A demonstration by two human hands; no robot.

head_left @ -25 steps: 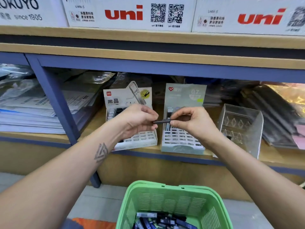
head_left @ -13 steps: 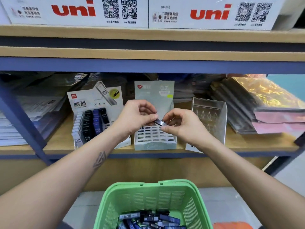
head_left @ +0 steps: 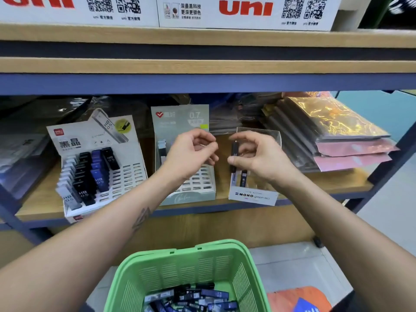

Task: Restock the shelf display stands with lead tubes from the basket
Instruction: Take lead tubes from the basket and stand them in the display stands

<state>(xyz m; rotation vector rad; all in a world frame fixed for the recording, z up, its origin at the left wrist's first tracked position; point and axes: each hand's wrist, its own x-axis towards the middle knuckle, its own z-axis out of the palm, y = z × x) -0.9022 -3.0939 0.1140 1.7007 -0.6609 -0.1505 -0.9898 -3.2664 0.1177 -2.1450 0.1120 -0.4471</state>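
Your right hand [head_left: 256, 154] pinches a dark lead tube [head_left: 233, 157] upright between thumb and curled fingers, just above the clear plastic stand [head_left: 254, 195] labelled "MONO graph MG". Two tubes already stand in that holder, below your thumb. Your left hand [head_left: 191, 152] hovers just beside the right, apart from the tube, fingers loosely curled; whether it pinches anything, you cannot tell.

Behind your left hand: grey-green card stand [head_left: 180, 122] marked "0.7", white slotted tray, a few tubes at its back left. Further left of that hand: white card stand [head_left: 90, 140] printed "黑晶", its black, blue and pale tubes reading "HB 0.5", right-hand slots unfilled.

Below both wrists: green plastic basket [head_left: 186, 269], ribbed slotted walls, a heap of dark and blue tubes in the bottom.

All three stands sit on a wood-topped shelf [head_left: 225, 183] with a blue metal frame. Right of your right hand, stacked glossy packets [head_left: 333, 129], gold and pink. Overhead, white cartons [head_left: 245, 10] printed red "uni" with QR codes. Pale tiled floor.
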